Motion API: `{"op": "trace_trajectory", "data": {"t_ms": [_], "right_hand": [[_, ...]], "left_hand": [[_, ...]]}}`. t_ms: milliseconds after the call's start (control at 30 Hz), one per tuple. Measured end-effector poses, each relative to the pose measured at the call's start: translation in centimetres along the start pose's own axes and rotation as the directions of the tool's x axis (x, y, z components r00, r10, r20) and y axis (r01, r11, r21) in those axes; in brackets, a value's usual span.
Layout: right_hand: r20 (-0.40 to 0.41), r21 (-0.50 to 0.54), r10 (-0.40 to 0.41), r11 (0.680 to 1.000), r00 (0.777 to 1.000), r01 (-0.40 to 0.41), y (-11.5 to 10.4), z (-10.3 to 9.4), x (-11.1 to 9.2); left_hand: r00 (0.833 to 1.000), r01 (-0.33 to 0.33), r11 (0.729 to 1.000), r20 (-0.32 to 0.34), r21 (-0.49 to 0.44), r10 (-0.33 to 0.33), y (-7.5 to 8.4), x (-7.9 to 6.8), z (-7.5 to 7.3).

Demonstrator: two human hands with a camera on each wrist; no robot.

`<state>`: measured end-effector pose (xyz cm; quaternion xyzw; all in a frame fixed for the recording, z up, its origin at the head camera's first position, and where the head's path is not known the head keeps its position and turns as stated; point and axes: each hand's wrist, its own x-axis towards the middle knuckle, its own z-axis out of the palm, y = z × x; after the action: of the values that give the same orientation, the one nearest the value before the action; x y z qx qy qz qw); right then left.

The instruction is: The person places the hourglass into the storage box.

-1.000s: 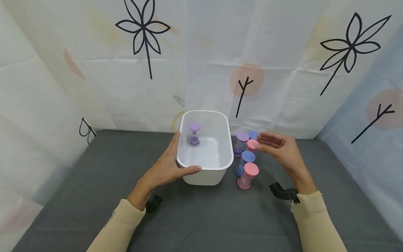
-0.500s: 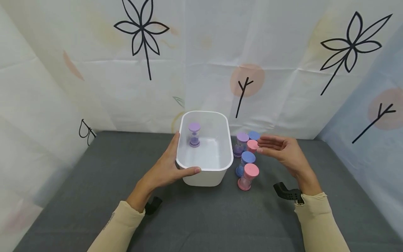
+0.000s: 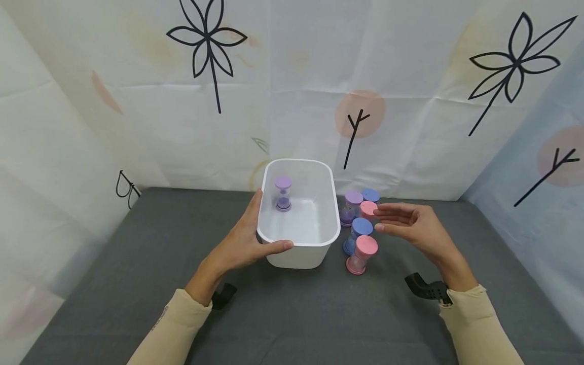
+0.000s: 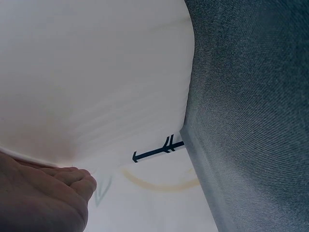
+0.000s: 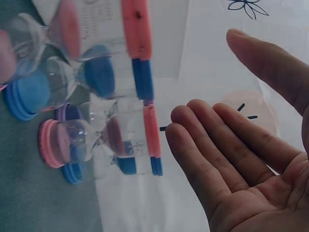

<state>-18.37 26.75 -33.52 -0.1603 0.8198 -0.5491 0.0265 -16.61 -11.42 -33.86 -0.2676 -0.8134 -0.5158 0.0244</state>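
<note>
Held the white plastic bin (image 3: 298,257) with the left hand (image 3: 239,246), fingers along the outside of its left wall, thumb laid across the near rim. Had the bin standing upright on the dark grey tabletop (image 3: 296,317), close to the cloth backdrop (image 3: 296,111) printed with black flowers and sprigs. Saw one purple-capped hourglass (image 3: 283,193) inside, upright near the left wall.

Held out the right hand (image 3: 417,225) with palm turned toward the bin, fingers nearly straight and side by side, thumb parted from them. Had its fingertips just beside the rear pink hourglass (image 3: 368,209), with a small gap showing in the right wrist view.

Counted five upright hourglasses along the right side of the bin: a front pink hourglass (image 3: 360,257), a front blue hourglass (image 3: 361,229) just behind it, an outer purple hourglass (image 3: 350,210) nearest the wall, the rear pink hourglass to its right, and a rear blue hourglass (image 3: 371,194) farthest back, partly hidden. Could not tell touching from near-touching within the cluster.

Wore beige sleeves (image 3: 481,329), with black fittings (image 3: 426,289) at both wrists.
</note>
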Motion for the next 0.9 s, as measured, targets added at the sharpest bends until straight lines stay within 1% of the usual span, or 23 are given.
{"op": "trace_trajectory", "data": {"t_ms": [167, 233, 300, 467, 533, 733, 900], "right_hand": [[0.025, -0.017, 0.002, 1.0, 1.0, -0.002, 0.9, -0.2, -1.1], [0.031, -0.022, 0.017, 1.0, 0.999, -0.017, 1.3, -0.1, -1.6], [0.041, -0.031, 0.028, 0.999, 0.999, -0.027, 1.6, 0.0, -2.0], [0.069, -0.034, 0.034, 0.999, 0.997, -0.032, 2.1, 0.8, -2.5], [0.075, -0.043, 0.028, 0.999, 0.997, -0.025, 2.1, 1.2, -2.6], [0.071, -0.091, 0.004, 0.996, 0.997, 0.002, 2.2, 2.4, -2.4], [0.051, -0.086, -0.015, 0.996, 0.999, 0.019, 2.3, 3.2, -2.5]], "left_hand": [[1.0, -0.022, 1.0, 0.005, -0.004, 0.022, -0.1, 0.1, 0.0], [1.0, -0.023, 1.0, 0.006, -0.004, 0.023, -0.2, 0.0, 0.0], [1.0, -0.022, 1.0, 0.003, -0.006, 0.022, -0.9, 0.1, 0.2], [0.999, -0.035, 0.999, -0.009, 0.005, 0.035, -3.5, 0.6, 0.6], [0.999, -0.036, 0.999, -0.013, 0.015, 0.037, -3.9, 0.6, 0.6], [0.999, -0.045, 0.999, -0.015, 0.028, 0.045, -4.1, 0.6, 0.5], [0.999, -0.033, 0.999, -0.017, 0.035, 0.033, -4.0, 0.5, 0.6]]}}
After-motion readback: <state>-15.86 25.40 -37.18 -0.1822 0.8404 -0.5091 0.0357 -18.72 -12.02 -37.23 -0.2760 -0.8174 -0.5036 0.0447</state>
